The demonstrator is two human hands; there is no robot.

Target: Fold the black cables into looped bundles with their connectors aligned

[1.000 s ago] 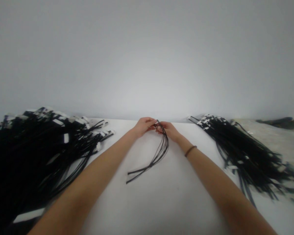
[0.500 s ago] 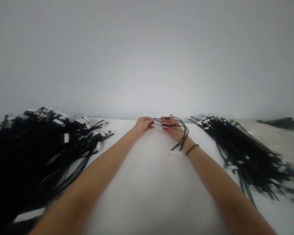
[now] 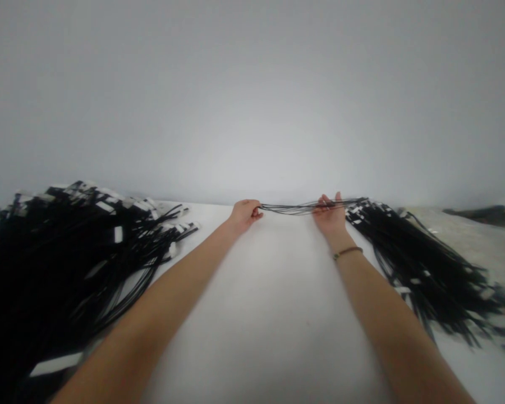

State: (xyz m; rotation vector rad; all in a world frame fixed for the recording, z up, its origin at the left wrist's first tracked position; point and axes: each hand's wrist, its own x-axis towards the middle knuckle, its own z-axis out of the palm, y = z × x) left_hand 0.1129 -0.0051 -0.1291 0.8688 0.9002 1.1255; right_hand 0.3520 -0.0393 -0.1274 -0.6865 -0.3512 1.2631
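Note:
A thin bundle of black cables is stretched nearly level across the middle, a little above the white table. My left hand pinches one end between thumb and fingers. Farther right, my right hand is turned palm up, its fingers loosely curled around the strands, which run through it. The cables' far end passes beyond that hand and overlaps the right-hand pile in view, so its tip is hard to make out. A dark bracelet circles my right wrist.
At left lies a large heap of black cables with white connectors or labels. The white table runs between the piles up to a pale wall. Clear plastic sheeting lies at far right, with a dark object on it.
My right hand has moved right along the cables, away from my left hand. The strands, looped and hanging over my right wrist before, now run straight. My left hand stays nearly in place.

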